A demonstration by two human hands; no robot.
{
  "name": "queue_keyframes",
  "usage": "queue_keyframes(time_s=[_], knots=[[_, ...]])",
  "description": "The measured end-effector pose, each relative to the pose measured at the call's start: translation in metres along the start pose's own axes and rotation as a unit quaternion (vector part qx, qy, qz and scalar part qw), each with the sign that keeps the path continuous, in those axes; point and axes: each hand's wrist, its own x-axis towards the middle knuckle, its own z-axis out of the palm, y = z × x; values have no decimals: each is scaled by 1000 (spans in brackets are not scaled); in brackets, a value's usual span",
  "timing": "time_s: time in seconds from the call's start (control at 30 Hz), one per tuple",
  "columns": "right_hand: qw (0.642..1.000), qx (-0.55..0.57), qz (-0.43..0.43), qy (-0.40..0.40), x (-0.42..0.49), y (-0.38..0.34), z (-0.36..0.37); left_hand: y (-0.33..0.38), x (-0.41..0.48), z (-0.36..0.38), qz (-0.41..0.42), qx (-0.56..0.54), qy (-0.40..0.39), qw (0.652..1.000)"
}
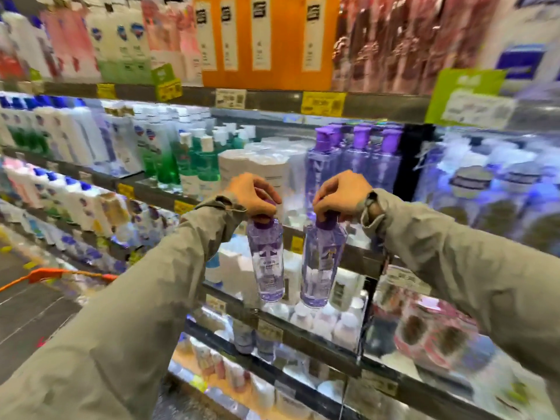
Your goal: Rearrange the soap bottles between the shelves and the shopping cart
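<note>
Step in hand: judged to be carrying two soap bottles between shelf and cart; direction cannot be told
Advice: a cap-only hold is risking a slip, so keeping both bottles hanging vertical and apart is advisable
Left hand point(253, 195): fingers are curling down over the purple cap, pinching the left bottle point(267, 262)
Right hand point(342, 192): is gripping the right bottle point(321, 265) likewise, just beside the first
Arms: both are reaching forward, wrists bent down
Cart: orange cart rim point(45, 275) is showing lower left

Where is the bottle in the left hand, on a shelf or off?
Off. The left hand grips the purple bottle by its top, hanging in air.
</note>
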Motion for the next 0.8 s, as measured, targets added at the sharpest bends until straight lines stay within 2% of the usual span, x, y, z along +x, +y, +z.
queue_keyframes(time_s=[0.37,0.53,0.67,0.8], knots=[[986,-3,42,164,-13,0,-93,91,59,26,126,-18,-28,992],[983,13,43,178,-3,-6,-109,114,84,19,163,-61,-61,983],[975,5,36,219,12,-18,-119,126,101,9,195,-66,-71,976],[971,-48,45,230,25,-19,-118,125,114,16,243,-23,-79,966]])
